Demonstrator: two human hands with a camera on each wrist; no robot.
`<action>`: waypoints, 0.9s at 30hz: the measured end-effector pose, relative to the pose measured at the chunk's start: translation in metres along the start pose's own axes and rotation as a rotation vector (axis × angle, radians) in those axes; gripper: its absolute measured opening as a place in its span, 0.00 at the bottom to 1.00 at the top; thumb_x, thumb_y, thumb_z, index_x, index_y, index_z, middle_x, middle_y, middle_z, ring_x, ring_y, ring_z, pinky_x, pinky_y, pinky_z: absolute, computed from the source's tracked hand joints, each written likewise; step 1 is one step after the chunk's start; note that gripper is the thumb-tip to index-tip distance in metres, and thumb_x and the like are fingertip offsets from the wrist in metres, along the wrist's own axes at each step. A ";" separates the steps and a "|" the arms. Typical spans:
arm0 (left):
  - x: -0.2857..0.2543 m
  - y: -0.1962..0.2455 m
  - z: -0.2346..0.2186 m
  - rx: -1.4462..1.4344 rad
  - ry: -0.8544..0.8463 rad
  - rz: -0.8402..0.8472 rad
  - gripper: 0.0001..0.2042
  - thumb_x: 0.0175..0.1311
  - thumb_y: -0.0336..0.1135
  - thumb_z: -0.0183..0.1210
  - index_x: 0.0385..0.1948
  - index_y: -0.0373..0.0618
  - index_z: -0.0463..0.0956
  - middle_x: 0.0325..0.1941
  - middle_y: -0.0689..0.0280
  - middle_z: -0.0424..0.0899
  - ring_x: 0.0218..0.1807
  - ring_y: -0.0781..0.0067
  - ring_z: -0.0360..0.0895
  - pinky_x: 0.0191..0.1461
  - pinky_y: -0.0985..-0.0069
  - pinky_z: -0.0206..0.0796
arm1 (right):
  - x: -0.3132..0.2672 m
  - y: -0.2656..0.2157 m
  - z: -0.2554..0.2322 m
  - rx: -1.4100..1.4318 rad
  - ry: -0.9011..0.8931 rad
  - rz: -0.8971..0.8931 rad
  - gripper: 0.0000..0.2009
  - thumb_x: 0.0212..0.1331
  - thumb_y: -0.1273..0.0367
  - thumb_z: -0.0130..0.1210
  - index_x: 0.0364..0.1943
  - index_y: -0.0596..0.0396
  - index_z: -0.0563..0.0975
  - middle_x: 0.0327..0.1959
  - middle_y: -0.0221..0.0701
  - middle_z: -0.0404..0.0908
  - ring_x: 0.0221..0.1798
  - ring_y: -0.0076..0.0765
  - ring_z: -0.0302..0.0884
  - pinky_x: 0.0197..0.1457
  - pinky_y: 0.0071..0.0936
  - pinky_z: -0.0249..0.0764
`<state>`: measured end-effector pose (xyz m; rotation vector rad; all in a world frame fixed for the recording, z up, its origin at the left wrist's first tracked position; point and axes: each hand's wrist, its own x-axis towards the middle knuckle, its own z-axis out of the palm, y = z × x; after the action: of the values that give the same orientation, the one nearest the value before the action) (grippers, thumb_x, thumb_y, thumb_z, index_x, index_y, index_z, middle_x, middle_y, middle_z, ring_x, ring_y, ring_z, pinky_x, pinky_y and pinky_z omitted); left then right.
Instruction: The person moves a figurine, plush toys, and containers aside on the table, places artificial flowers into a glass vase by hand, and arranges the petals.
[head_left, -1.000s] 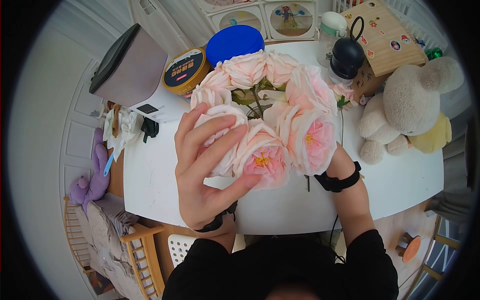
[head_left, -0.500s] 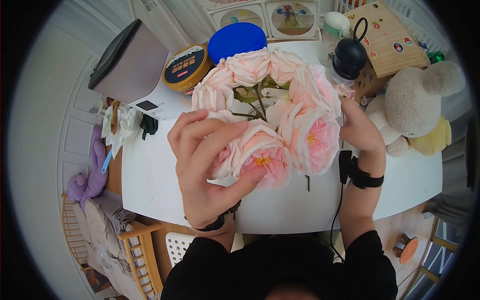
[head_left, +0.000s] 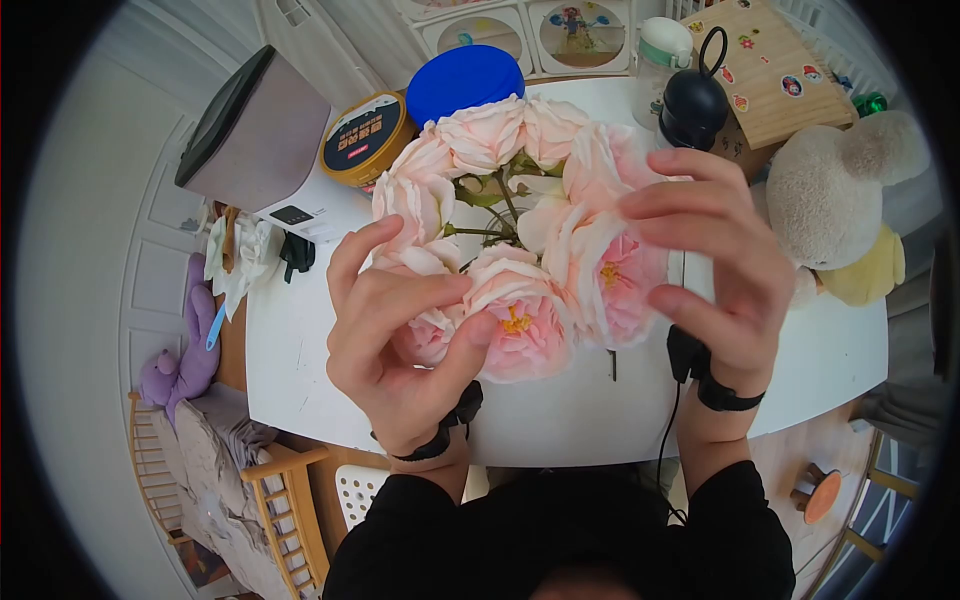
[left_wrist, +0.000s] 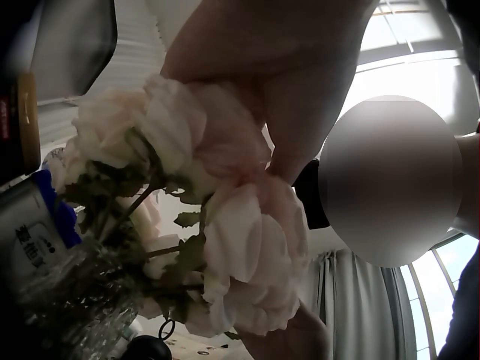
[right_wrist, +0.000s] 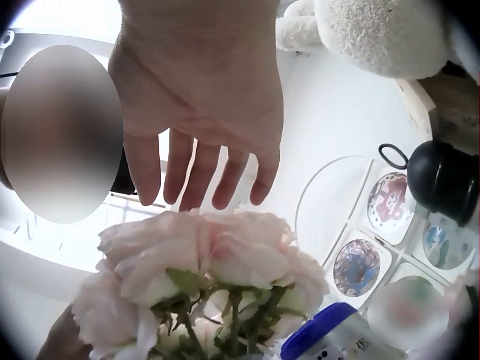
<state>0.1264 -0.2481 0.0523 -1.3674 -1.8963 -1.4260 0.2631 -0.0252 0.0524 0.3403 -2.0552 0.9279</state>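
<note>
A bunch of large pale pink roses [head_left: 518, 320] stands in a clear textured vase [left_wrist: 82, 300], its blooms arranged in a ring around green stems. My left hand [head_left: 395, 345] cups the lower-left rose [head_left: 432, 335], fingers loosely bent over its petals and thumb beside it. In the left wrist view, the thumb's tip meets the petals, while blooms hide the other fingertips. At the right side of the bunch, my right hand [head_left: 725, 260] has its fingers spread toward a rose with a yellow centre [head_left: 625, 280]. The right wrist view shows those fingers extended just over the blooms.
Behind the roses on the white table [head_left: 300, 370] stand a blue-lidded container [head_left: 465, 80] and a gold tub [head_left: 365, 140]. A grey-and-white appliance [head_left: 265, 140] is at left. At right are a black-topped bottle [head_left: 693, 105], a plush toy [head_left: 825, 205] and a stickered wooden board [head_left: 770, 75].
My right hand has come from behind the bunch's right side to its front, palm toward the blooms. My left hand has shifted slightly left, its fingers more bent, and the lower-left rose shows more.
</note>
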 end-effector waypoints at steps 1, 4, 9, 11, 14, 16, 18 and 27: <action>0.000 -0.002 0.000 0.000 0.000 0.011 0.13 0.40 0.31 0.73 0.32 0.45 0.84 0.28 0.67 0.81 0.56 0.54 0.73 0.63 0.58 0.59 | 0.003 -0.001 0.003 -0.084 -0.052 -0.044 0.18 0.41 0.69 0.65 0.40 0.60 0.81 0.44 0.43 0.83 0.60 0.53 0.70 0.64 0.46 0.63; -0.001 -0.003 0.000 -0.016 0.010 0.034 0.15 0.43 0.34 0.73 0.35 0.45 0.83 0.31 0.65 0.83 0.56 0.53 0.74 0.66 0.54 0.57 | 0.005 -0.003 0.011 -0.119 -0.072 -0.024 0.15 0.39 0.70 0.64 0.36 0.60 0.82 0.46 0.44 0.82 0.61 0.53 0.69 0.65 0.47 0.63; 0.000 -0.007 0.001 -0.044 0.217 0.140 0.16 0.51 0.39 0.69 0.40 0.45 0.79 0.39 0.61 0.83 0.56 0.53 0.74 0.71 0.45 0.52 | -0.004 0.013 0.005 0.128 0.359 0.097 0.17 0.42 0.78 0.63 0.42 0.59 0.81 0.43 0.35 0.83 0.57 0.44 0.73 0.62 0.38 0.66; -0.003 -0.005 0.000 -0.058 0.264 0.138 0.13 0.53 0.40 0.67 0.38 0.48 0.77 0.42 0.60 0.82 0.56 0.51 0.74 0.70 0.44 0.52 | -0.015 0.038 0.002 0.250 0.490 0.314 0.18 0.44 0.80 0.62 0.44 0.59 0.81 0.42 0.32 0.83 0.55 0.38 0.75 0.61 0.32 0.68; -0.006 -0.004 0.000 -0.089 0.305 0.155 0.12 0.53 0.39 0.67 0.37 0.50 0.77 0.43 0.61 0.82 0.59 0.47 0.71 0.70 0.44 0.51 | -0.030 0.070 -0.001 0.242 0.290 0.649 0.19 0.47 0.81 0.62 0.47 0.62 0.79 0.45 0.33 0.81 0.54 0.33 0.75 0.61 0.27 0.67; -0.007 -0.002 -0.002 -0.091 0.284 0.162 0.11 0.53 0.38 0.67 0.36 0.51 0.77 0.43 0.61 0.81 0.61 0.44 0.69 0.70 0.44 0.50 | -0.033 0.079 0.004 0.145 -0.040 0.698 0.19 0.48 0.79 0.63 0.49 0.63 0.78 0.49 0.35 0.81 0.55 0.32 0.76 0.62 0.26 0.67; -0.005 -0.002 -0.001 -0.081 0.286 0.136 0.11 0.53 0.37 0.67 0.36 0.50 0.77 0.44 0.60 0.81 0.63 0.43 0.67 0.70 0.44 0.50 | -0.039 0.072 0.027 0.337 -0.069 0.539 0.21 0.50 0.76 0.63 0.52 0.62 0.77 0.55 0.35 0.79 0.57 0.36 0.76 0.63 0.28 0.67; -0.007 -0.003 -0.003 -0.066 0.261 0.128 0.12 0.53 0.40 0.67 0.35 0.50 0.77 0.46 0.58 0.82 0.64 0.43 0.66 0.71 0.43 0.48 | -0.039 0.064 0.036 0.415 -0.277 0.577 0.22 0.51 0.75 0.64 0.53 0.60 0.77 0.56 0.35 0.80 0.58 0.37 0.76 0.64 0.31 0.67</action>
<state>0.1261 -0.2538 0.0467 -1.2389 -1.5828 -1.5313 0.2321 -0.0108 -0.0237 0.0860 -2.2463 1.7520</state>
